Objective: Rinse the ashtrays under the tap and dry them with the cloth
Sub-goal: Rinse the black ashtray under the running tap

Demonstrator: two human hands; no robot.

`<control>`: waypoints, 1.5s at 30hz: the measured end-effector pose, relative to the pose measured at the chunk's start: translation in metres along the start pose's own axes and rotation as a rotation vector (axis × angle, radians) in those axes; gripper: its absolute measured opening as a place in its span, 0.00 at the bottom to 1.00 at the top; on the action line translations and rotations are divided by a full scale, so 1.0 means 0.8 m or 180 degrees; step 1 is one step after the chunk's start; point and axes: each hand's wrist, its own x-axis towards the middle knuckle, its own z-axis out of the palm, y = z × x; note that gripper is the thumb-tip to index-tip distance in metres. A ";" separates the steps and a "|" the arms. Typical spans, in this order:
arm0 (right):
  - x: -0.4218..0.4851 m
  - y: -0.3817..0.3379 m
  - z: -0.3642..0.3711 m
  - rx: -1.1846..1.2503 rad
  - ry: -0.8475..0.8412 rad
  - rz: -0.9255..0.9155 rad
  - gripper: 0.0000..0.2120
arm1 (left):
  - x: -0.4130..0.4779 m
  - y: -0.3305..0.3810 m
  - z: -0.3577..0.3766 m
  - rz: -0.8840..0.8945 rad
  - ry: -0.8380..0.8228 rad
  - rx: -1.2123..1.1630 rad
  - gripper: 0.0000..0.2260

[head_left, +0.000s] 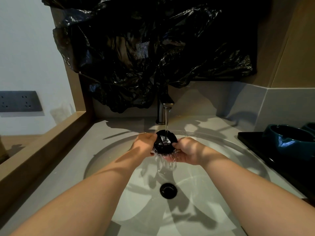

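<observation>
While the tap (164, 109) pours straight into the bowl of the black ashtray (164, 142), I'm holding it over the sink (102, 157), right up under the spout, tipped a bit toward me so water spills off the near edge. My left hand (144, 143) grips the left rim. My right hand (187, 150) cups it from below with the thumb hooked on the right rim, so both are curled round it, not flat.

It looks like glazed ceramic or glass, so I'd guess heavy-ish for its size, totally stiff, and slick as anything when wet. Drop it in that basin and it probably chips. Best hold, I reckon, is thumb inside the rim and fingers under the base.

A teal ashtray (288, 140) sits on a dark tray (247, 137) on the tabletop (221, 126) to my right. No cloth in sight.
</observation>
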 end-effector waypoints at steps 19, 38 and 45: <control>0.009 -0.007 -0.017 -0.0691 0.0507 -0.0636 0.16 | 0.001 -0.010 -0.007 -0.0473 -0.0654 -0.0127 0.12; 0.038 0.008 -0.005 -0.1899 0.1183 -0.0852 0.17 | -0.002 -0.005 -0.004 -0.0340 -0.0779 -0.0725 0.12; 0.032 0.009 -0.001 -0.2082 0.1591 -0.0639 0.14 | -0.007 0.000 -0.003 -0.0304 -0.0647 -0.0602 0.13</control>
